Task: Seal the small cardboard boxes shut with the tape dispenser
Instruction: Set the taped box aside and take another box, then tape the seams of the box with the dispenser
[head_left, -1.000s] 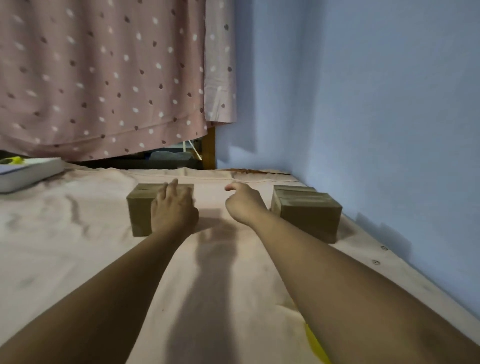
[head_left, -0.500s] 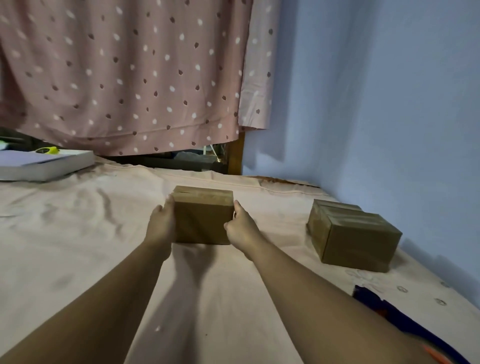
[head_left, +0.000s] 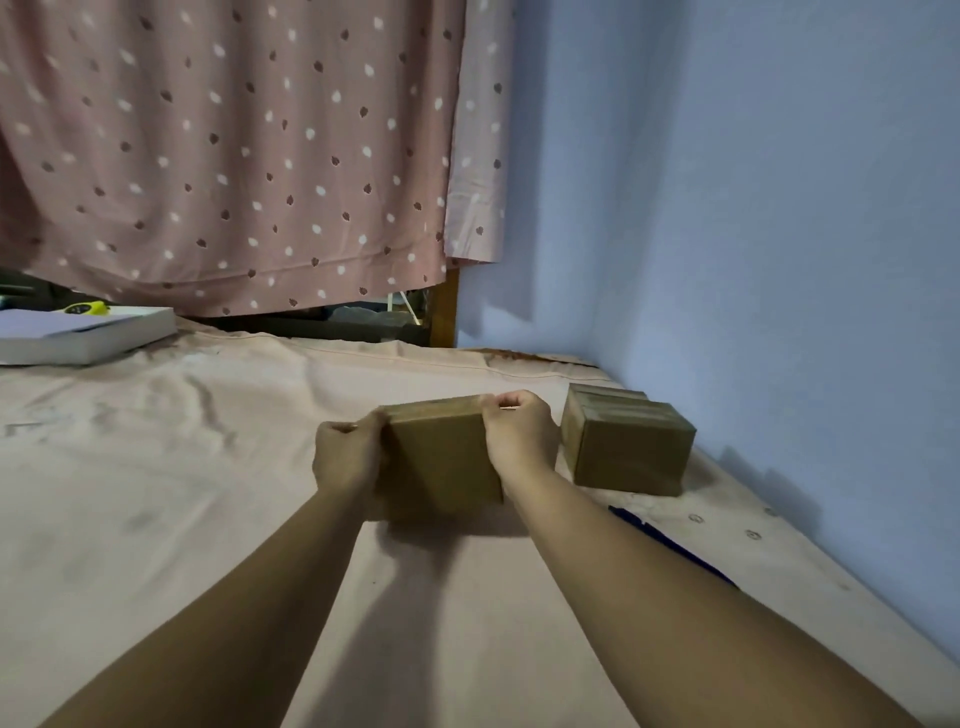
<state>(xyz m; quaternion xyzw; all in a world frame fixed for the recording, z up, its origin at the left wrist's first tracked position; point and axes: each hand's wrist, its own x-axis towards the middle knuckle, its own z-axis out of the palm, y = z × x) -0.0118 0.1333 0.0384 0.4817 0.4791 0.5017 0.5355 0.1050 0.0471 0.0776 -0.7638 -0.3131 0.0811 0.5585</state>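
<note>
Head view shows left hand (head_left: 345, 457) and right hand (head_left: 519, 439) curled round the cardboard box (head_left: 441, 457), its ends hidden.

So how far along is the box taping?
Probably done: the boxes by the wall sit closed, with glossy bands on top that look like tape. In hand: the left hand and right hand grip the middle box by its sides; I can't tell whether it is taped. Left: taping it, if it needs it. No tape dispenser is in view.
</note>
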